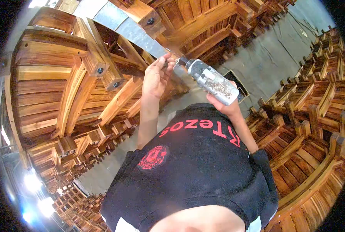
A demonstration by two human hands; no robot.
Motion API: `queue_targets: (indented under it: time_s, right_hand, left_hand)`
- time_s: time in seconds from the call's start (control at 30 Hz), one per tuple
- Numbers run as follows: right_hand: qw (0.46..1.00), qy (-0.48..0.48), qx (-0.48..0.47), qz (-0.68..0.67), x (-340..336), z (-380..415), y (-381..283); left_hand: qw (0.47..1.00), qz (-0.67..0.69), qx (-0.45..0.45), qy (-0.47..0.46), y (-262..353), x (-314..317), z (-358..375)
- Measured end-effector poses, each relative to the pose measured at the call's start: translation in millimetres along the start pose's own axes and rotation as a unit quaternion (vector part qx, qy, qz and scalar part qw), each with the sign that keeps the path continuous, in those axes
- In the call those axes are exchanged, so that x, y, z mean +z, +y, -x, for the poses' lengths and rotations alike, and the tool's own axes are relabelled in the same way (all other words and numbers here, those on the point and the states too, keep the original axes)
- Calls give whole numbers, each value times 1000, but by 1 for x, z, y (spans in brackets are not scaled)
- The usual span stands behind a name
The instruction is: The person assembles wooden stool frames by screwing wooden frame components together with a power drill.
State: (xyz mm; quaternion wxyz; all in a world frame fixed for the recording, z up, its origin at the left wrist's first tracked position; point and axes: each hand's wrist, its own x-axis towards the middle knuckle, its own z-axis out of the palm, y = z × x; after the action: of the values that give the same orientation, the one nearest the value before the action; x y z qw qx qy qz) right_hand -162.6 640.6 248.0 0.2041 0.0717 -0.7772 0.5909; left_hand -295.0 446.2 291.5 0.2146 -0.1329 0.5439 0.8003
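My right hand (223,101) is wrapped around the lower end of a clear squeeze bottle (215,82). The bottle is tilted, its dark cap and thin nozzle pointing up and left, with pale, speckled marks on its body. Close to the nozzle, my left hand (159,75) is raised with its fingers pinched together. Whatever sits between those fingertips is too small to make out. Beside both hands stands wooden furniture, with a squared wooden leg end (147,19) beyond them and a slatted wooden piece (44,75) at the left.
Rows of stacked slatted wooden furniture (312,116) line the right side. More wooden pieces (91,143) stand at the lower left. A grey floor strip (257,58) runs between the rows. A dark, light-edged rectangular item (237,86) lies behind the bottle.
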Motion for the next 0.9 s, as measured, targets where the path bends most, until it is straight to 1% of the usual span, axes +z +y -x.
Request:
queue_targets:
  time_s: [0.03, 0.13, 0.2, 0.23, 0.33, 0.43, 0.53, 0.63, 0.73, 0.77, 0.83, 0.9]
  right_hand:
    - [1000, -5, 7, -13, 0, 1, 2]
    - [999, -27, 24, -35, 0, 2, 6]
    - [998, -50, 31, -25, -2, 2, 7]
    - [998, -37, 36, -24, -2, 3, 6]
    - [999, 1, 44, -18, 3, 8, 5]
    - [999, 21, 43, -12, 4, 12, 9]
    - [998, 13, 51, -31, 3, 11, 8]
    - [995, 10, 74, -69, 6, 13, 8]
    - [990, -24, 89, -109, 3, 6, 0]
    - [988, -28, 97, -118, 3, 6, -1]
    - [988, -27, 95, -118, 5, 6, 1]
    - [990, -20, 86, -108, 7, 7, 3]
  left_hand:
    - [1000, -22, -1, 0, 1, -1, 0]
    - [991, 55, -12, -120, -5, -17, -15]
    - [995, 69, -8, -65, -8, -11, -17]
    - [996, 75, -6, -38, -8, -7, -17]
    - [996, 11, 25, -81, -7, -9, -18]
    - [996, 15, 30, -84, -6, -10, -18]
    - [995, 43, -13, -89, 0, -14, -15]
    - [984, 126, -44, -119, 5, -10, -11]
    - [982, 128, -66, -124, 12, -3, -8]
    - [984, 123, -69, -113, 15, 1, -6]
    - [987, 114, -74, -90, 18, 8, 0]
    - [987, 107, -68, -102, 21, 11, 3]
